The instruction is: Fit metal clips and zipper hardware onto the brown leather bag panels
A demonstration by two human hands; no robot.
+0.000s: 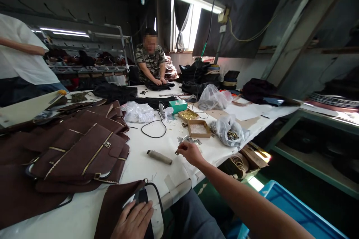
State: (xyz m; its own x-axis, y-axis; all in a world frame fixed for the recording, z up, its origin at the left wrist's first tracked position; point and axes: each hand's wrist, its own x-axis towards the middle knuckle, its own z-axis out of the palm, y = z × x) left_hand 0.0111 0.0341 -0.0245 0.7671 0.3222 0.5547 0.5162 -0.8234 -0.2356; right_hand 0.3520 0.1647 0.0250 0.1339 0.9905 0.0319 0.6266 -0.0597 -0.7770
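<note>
My left hand [134,219] lies flat, fingers stretched out, on a brown leather bag piece [112,203] with a pale lining and dark edging at the table's front edge. Over the table, my right hand [191,153] is closed in a pinch on a small metal piece [177,152], whose exact kind is too small to tell. Several thin metal plates [193,140] lie just beyond that hand. To its left rests a grey, tape-wrapped rod [159,157].
A stack of brown leather bag panels [92,149] covers the left. Beyond my right hand stand a cardboard tray [208,134], a box of gold-coloured bits [188,115] and a plastic bag [228,132] of metal parts. A co-worker [151,61] handles black material across the table. A blue crate [297,209] is at right.
</note>
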